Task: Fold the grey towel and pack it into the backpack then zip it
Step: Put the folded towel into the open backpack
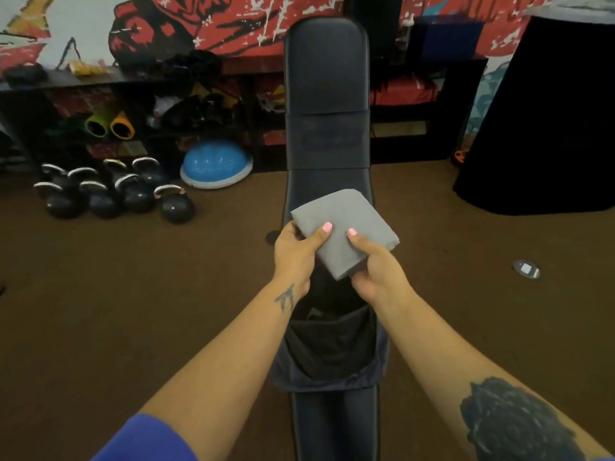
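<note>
Seven kettlebells (116, 191) are sitting in a cluster on the brown floor (166, 294), left of the tabletop (327, 104). One blue half-ball (215, 164) is resting just beside them, against a dark shelf (100, 81). Two rolled mats (109, 126), one green and one orange, are lying in the shelf. One black block (545, 121) is standing on the right, well apart from the tabletop. Nothing is lying between the towel (346, 231) and the backpack (329, 347).

The backpack is lying on the tabletop with its mouth gaping open toward the far end. Its interior is showing dark; contents cannot be told.

The towel, one grey piece folded into a compact square, is being held in the air above the backpack opening. The left hand (296, 251) is gripping its left edge, thumb on top. The right hand (376, 267) is gripping its near corner, thumb on top, fingers underneath.
</note>
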### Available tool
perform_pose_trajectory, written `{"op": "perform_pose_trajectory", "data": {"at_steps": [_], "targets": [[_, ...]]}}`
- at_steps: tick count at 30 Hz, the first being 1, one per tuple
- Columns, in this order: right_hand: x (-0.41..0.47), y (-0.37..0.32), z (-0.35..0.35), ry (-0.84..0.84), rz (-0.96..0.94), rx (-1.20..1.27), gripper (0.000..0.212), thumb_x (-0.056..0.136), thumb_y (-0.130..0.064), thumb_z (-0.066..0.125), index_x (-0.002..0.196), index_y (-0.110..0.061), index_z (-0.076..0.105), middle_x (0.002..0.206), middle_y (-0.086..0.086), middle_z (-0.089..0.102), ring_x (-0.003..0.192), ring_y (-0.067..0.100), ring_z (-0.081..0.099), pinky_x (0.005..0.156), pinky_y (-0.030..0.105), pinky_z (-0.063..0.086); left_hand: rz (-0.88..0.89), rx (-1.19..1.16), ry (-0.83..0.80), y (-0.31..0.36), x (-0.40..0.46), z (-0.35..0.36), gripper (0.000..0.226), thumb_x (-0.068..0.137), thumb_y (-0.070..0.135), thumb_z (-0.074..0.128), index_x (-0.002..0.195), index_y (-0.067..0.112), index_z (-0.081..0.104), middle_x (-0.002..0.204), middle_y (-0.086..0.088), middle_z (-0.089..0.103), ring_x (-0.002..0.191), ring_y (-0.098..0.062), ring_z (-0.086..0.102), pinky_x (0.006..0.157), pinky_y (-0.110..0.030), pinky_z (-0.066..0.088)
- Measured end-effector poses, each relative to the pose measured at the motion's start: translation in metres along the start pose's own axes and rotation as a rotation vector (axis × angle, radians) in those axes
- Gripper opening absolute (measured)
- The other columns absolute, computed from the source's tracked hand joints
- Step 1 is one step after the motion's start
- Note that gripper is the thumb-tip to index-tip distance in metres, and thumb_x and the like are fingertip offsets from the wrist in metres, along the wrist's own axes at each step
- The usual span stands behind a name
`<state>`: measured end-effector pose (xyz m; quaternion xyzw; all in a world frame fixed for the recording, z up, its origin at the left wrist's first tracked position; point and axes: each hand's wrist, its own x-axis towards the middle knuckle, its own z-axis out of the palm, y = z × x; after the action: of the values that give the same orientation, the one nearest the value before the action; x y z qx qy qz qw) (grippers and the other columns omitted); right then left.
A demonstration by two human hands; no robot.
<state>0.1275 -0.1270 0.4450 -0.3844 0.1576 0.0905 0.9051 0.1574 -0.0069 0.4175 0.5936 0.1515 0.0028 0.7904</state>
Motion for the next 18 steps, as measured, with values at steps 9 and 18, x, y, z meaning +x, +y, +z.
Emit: {"op": "perform_pose_trajectory", "data": {"at_steps": [9, 18], "targets": [[0.052, -0.019, -0.044, 0.217, -0.156, -0.491, 0.037, 0.077, 0.008, 0.070, 0.110, -0.008, 0.063, 0.108, 0.006, 0.067, 0.096, 0.022, 0.065, 0.090, 0.040, 0.051, -0.347, 0.440, -0.233, -0.049, 0.027, -0.063, 0.037, 0.090, 0.010, 0.063, 0.125, 0.009, 0.053, 0.108, -0.003, 0.064, 0.103, -0.020, 0.063, 0.083, -0.034, 0.055], [0.111, -0.004, -0.073, -0.066, 0.025, -1.332, 0.033, 0.078, -0.001, 0.073, 0.109, 0.001, 0.065, 0.106, 0.017, 0.068, 0.103, 0.031, 0.063, 0.090, 0.046, 0.052, -0.192, 0.956, -0.330, -0.131, 0.052, -0.085, 0.033, 0.089, 0.016, 0.063, 0.122, 0.013, 0.057, 0.126, -0.005, 0.060, 0.119, -0.019, 0.055, 0.093, -0.023, 0.041]]}}
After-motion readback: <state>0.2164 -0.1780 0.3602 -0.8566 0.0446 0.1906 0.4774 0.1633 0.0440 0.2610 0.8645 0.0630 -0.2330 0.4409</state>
